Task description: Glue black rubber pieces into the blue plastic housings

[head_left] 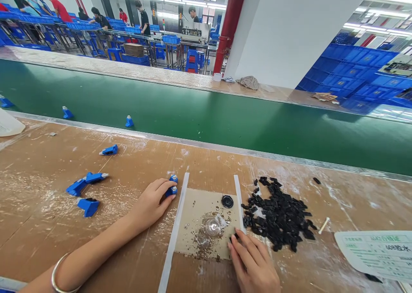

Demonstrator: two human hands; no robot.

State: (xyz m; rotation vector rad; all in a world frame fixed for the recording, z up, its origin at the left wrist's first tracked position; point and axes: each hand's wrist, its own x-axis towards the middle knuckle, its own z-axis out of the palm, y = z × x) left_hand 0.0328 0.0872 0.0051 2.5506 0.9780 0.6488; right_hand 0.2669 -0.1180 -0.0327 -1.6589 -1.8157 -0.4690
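Observation:
My left hand point(154, 205) has its thumb and fingers closed around a small blue plastic part point(172, 190) with a pale end, resting on the brown tabletop. A tan sheet point(186, 228) lies just right of it, and on it are a small transparent round dish point(212, 227), wet-looking dark specks and a round black cap point(227, 201). At the sheet's right edge my right hand point(254, 258) pinches what looks like a small black piece, mostly hidden by the fingertips. Beyond that hand spreads a pile of flat black pieces point(280, 211).
Several blue parts point(88, 207) lie to the left, and more stand on the green conveyor belt point(180, 106). White tape strips point(175, 228) flank the sheet. A cotton swab point(324, 225) and a labelled white container point(376, 252) are at right. People work in the background.

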